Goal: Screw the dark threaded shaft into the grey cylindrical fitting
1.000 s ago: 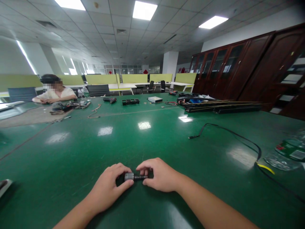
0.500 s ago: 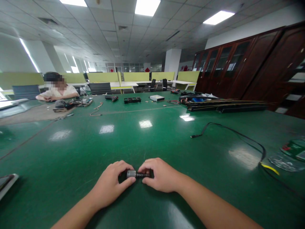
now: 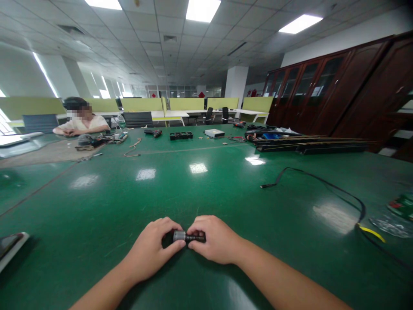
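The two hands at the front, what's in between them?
In the head view, a small rod-like part lies between them: its wider grey end is at the left hand, its thinner dark shaft at the right hand.

Bright ceiling panels, glare on green tabletop, stretched edges, dark upper-right corner

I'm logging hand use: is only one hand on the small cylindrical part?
No, the left hand and right hand both hold the cylindrical part.
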The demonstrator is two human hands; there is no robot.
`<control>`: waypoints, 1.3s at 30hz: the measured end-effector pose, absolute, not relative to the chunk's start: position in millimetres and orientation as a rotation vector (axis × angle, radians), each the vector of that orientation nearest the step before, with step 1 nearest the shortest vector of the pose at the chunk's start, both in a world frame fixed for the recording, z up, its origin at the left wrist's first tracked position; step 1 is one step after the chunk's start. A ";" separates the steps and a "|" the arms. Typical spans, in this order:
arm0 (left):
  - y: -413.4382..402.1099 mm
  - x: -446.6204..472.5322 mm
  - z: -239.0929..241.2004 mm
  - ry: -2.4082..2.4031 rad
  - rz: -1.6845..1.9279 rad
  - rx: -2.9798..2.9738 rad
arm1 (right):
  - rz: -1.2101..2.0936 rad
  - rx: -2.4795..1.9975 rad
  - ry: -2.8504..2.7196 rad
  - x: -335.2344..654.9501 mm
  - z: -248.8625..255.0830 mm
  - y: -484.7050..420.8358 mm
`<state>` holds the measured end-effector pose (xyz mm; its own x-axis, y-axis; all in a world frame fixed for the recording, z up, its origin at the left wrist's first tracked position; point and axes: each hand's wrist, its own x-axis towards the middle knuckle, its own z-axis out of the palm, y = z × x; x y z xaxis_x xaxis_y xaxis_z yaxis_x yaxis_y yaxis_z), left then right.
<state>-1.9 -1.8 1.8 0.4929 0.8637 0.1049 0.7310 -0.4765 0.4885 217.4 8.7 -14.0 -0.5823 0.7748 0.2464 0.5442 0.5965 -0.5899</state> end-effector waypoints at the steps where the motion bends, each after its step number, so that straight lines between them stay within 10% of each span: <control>1: -1.9 -2.0 1.7 1.332 0.481 2.362 | 0.631 -1.046 -2.344 217.8 -13.4 8.7; 39: -2.5 -0.4 5.2 1.318 0.474 2.365 | 0.709 -1.268 -2.399 262.2 2.7 23.2</control>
<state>-0.4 -2.5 5.2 0.5003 0.8599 0.1018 0.7277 -0.4812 0.4888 262.2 23.2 2.7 -0.5466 0.8352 0.0610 0.6680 0.4788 -0.5697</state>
